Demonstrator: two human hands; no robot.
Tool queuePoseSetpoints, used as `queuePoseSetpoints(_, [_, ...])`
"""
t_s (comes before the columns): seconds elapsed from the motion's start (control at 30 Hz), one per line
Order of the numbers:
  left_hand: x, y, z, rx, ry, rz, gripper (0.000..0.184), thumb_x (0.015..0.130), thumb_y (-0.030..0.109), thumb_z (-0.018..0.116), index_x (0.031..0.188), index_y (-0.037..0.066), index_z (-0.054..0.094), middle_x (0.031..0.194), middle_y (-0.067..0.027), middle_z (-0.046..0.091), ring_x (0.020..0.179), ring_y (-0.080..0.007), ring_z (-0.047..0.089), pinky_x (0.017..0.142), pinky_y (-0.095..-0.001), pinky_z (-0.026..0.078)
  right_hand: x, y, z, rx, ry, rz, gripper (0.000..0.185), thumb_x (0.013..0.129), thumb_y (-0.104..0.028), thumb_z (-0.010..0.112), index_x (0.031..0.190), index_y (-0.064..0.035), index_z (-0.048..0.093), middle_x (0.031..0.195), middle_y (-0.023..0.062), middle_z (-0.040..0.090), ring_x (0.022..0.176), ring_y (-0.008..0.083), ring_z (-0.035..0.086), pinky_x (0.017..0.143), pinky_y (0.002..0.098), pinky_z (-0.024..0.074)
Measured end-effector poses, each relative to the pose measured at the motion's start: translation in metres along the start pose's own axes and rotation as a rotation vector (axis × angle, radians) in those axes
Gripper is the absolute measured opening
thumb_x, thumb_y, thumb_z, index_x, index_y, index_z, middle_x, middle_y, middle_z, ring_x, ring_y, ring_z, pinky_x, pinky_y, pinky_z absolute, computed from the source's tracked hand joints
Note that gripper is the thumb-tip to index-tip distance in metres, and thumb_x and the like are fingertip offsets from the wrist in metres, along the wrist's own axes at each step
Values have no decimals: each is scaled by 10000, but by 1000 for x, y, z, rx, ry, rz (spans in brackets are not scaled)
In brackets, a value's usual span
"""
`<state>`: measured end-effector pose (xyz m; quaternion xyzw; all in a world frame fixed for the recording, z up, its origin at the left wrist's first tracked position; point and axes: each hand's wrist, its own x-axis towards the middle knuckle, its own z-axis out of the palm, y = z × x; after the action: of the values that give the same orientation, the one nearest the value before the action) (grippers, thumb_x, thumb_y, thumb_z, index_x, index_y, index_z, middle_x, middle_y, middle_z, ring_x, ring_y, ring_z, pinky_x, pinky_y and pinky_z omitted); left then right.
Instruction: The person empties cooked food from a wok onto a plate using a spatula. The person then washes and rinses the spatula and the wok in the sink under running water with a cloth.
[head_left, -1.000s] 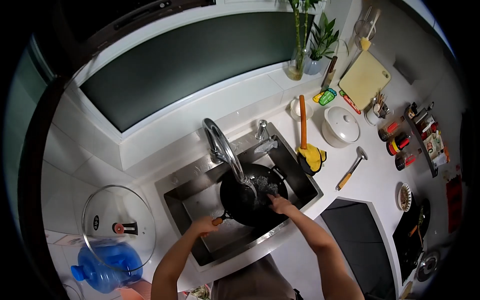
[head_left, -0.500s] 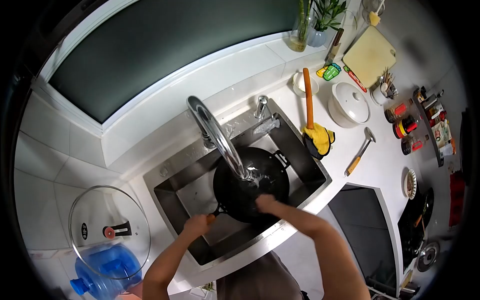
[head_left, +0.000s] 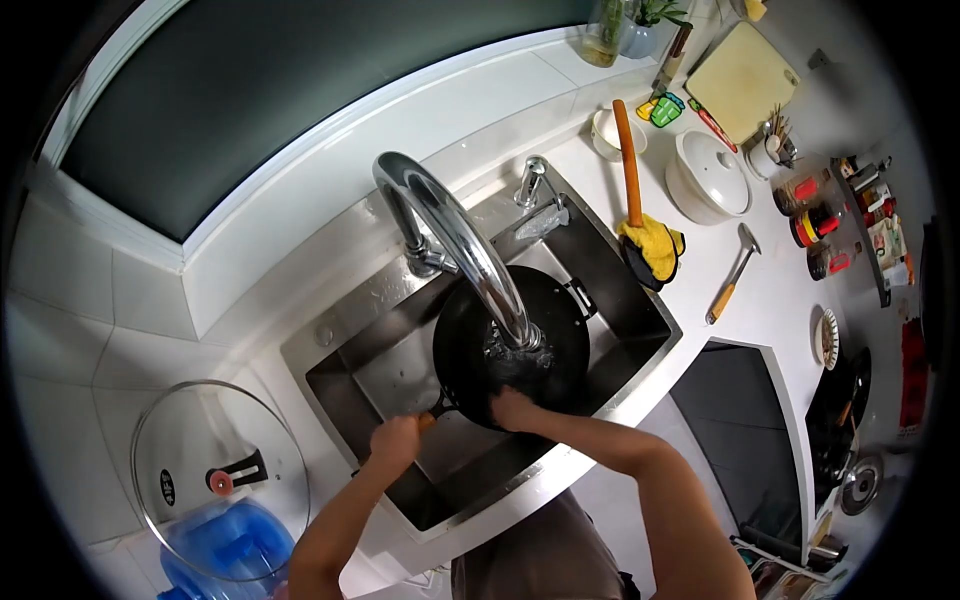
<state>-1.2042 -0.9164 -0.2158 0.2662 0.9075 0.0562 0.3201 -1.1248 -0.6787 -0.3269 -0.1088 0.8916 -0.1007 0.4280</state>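
A black wok (head_left: 462,325) sits tilted in the steel sink (head_left: 375,375), under the curved chrome faucet (head_left: 455,235). Water runs from the spout and splashes inside the wok. My left hand (head_left: 396,440) is closed around the wok's wooden handle (head_left: 428,421) at the near left side. Inside the wok, near its front rim, my right hand (head_left: 512,408) is bent down with fingers curled against the surface. Those fingertips are hidden, and whatever they may hold cannot be made out.
A yellow cloth (head_left: 652,250), a wooden stick (head_left: 627,165), a white lidded pot (head_left: 708,178) and a ladle (head_left: 735,275) lie right of the sink. A glass lid (head_left: 220,430) leans at left above a blue water jug (head_left: 225,550).
My right hand has shifted slightly left within the wok, toward the handle side. My left hand keeps its hold on the handle. The view has moved a little.
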Motion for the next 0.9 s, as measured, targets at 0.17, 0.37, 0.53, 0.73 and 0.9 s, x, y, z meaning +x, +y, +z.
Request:
queuePoseSetpoints(0.17, [0, -2, -2, 1, -56, 3, 188, 810, 69, 530, 970, 23, 616, 835, -190, 658, 820, -357, 653, 714, -444, 533, 61, 30, -14, 102, 801, 151, 514, 915, -173, 405, 1414, -107, 299, 1431, 240, 261, 1279, 393, 345, 1057, 453, 305])
queuePoseSetpoints(0.37, [6, 1, -14, 56, -67, 32, 201, 807, 59, 547, 997, 38, 610, 839, -178, 665, 825, -345, 657, 720, -428, 536, -33, 80, 8, -141, 27, 454, 603, 871, -326, 509, 1425, -159, 341, 1518, 243, 12, 1374, 418, 154, 1054, 576, 190])
queuePoseSetpoints(0.53, [12, 1, -15, 55, -109, 6, 199, 811, 59, 546, 1001, 37, 604, 841, -175, 669, 826, -335, 662, 716, -421, 536, -13, -18, -21, 126, 289, -24, 230, 780, -81, 546, 998, -21, 588, 832, 223, 653, 842, 365, 650, 756, 432, 527])
queuePoseSetpoints(0.73, [12, 0, -7, 86, -84, 3, 209, 824, 60, 520, 1015, 22, 597, 831, -172, 671, 803, -335, 665, 690, -420, 539, 105, 79, -29, 849, 959, 299, 288, 860, -266, 537, 1120, -142, 534, 1062, 175, 520, 1019, 299, 539, 783, 424, 486])
queuePoseSetpoints(0.9, [13, -2, 0, 85, 20, 52, 198, 813, 81, 524, 981, 20, 607, 747, -179, 656, 728, -343, 660, 645, -434, 537, -21, 110, -33, 165, 251, 593, 451, 866, -188, 538, 1304, -234, 439, 1375, 219, 290, 1186, 401, 443, 919, 422, 457])
